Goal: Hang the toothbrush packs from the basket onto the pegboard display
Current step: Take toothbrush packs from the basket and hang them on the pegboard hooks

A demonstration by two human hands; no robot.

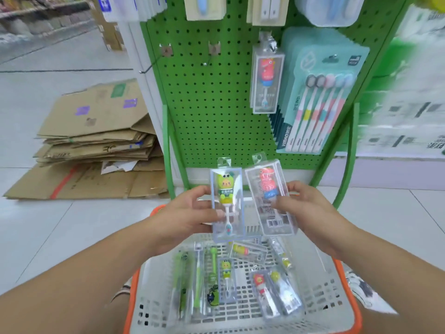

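Observation:
My left hand [190, 214] holds a clear toothbrush pack with a green cartoon figure [226, 201] upright above the basket. Beside it, my right hand [310, 208] grips a clear pack with a red and blue figure [268, 198], tilted a little to the left. Below both sits the white basket with an orange rim [332, 304], with several more toothbrush packs [226, 278] lying in it. The green pegboard [212, 104] stands behind, with two bare hooks [166, 53] at its upper left. A matching red-figure pack [266, 75] hangs at the pegboard's middle right.
A large five-brush pack [320, 97] hangs right of the red-figure pack. More packs hang along the pegboard's top edge. Flattened cardboard boxes [96, 141] are stacked on the tiled floor at the left. Green basket handles [349, 153] rise on either side.

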